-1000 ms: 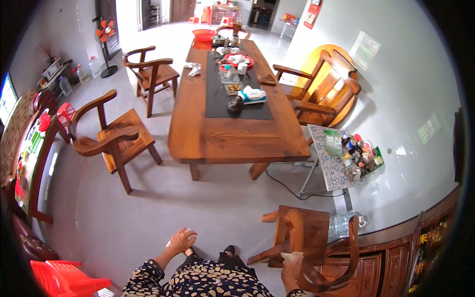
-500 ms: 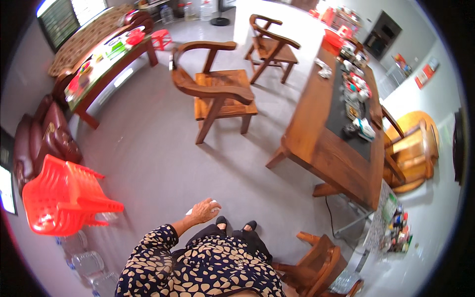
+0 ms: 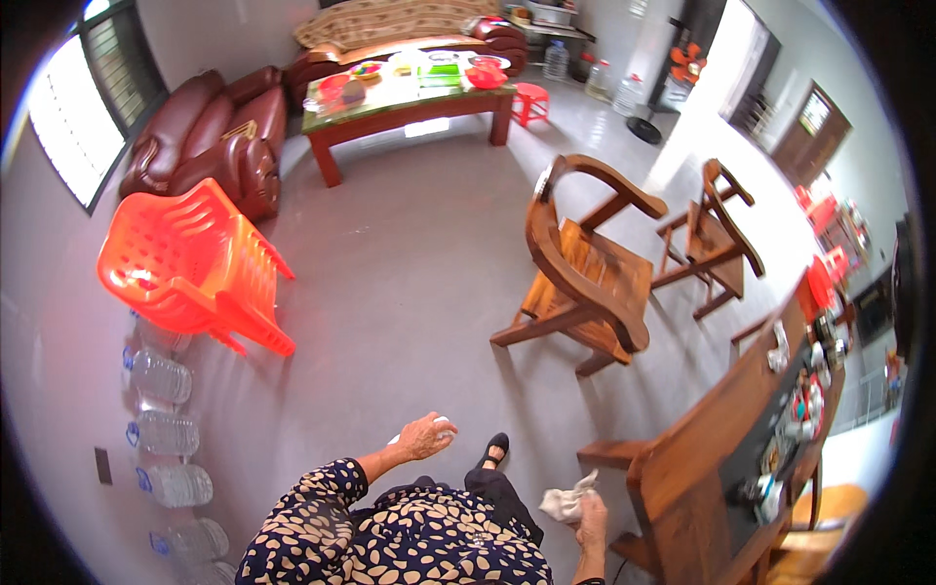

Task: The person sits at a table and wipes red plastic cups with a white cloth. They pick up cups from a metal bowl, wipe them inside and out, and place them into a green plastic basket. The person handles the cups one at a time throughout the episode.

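My left hand [image 3: 423, 438] is out in front of my body above the grey floor, its fingers curled around a small white object [image 3: 444, 427]. Most of that object is hidden by the fingers, so its kind cannot be made out. Lower on the right, my right hand [image 3: 592, 525] grips a crumpled off-white cloth [image 3: 564, 503], which hangs out past the thumb side. That hand is close to the near end of the long wooden table [image 3: 673, 487].
Stacked red plastic chairs [image 3: 195, 263] stand at left, above a row of large clear bottles [image 3: 164, 432]. Two wooden armchairs [image 3: 595, 283] are on the right. A low table [image 3: 409, 112] with dishes stands before brown leather sofas [image 3: 210, 136]. A fan [image 3: 685, 63] is at the back.
My view has swung left, so the furniture sits further right. My right hand with the cloth has come into view. The left hand still holds the white object.
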Action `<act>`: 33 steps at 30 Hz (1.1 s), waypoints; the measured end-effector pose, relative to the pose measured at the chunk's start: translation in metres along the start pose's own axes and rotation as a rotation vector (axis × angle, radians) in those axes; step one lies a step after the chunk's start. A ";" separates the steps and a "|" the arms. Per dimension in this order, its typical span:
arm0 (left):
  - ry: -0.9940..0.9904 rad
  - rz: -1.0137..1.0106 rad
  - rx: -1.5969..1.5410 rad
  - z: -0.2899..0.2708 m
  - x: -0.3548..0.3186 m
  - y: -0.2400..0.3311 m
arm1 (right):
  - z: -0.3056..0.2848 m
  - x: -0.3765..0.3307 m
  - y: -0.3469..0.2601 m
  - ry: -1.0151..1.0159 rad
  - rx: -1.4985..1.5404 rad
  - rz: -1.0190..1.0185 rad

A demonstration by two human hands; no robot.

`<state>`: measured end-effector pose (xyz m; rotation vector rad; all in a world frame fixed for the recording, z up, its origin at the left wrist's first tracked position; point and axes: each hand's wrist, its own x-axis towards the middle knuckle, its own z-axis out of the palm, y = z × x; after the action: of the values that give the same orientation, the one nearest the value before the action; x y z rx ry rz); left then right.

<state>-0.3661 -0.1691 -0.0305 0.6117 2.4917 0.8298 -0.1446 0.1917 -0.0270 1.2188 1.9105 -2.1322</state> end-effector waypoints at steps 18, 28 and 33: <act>0.388 -0.324 -0.132 -0.080 0.107 -0.032 | 0.261 0.321 -0.300 0.149 -0.368 -0.958; 0.394 -0.274 -0.126 -0.221 0.188 -0.138 | 0.377 0.398 -0.292 0.548 -0.864 -1.013; 0.314 -0.303 -0.138 -0.285 0.255 -0.172 | 0.379 0.422 -0.307 0.701 -0.880 -0.801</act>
<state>-0.7679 -0.2842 -0.0020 0.0531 2.6796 1.0298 -0.7877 0.1378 -0.0297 1.1230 3.4844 -0.6117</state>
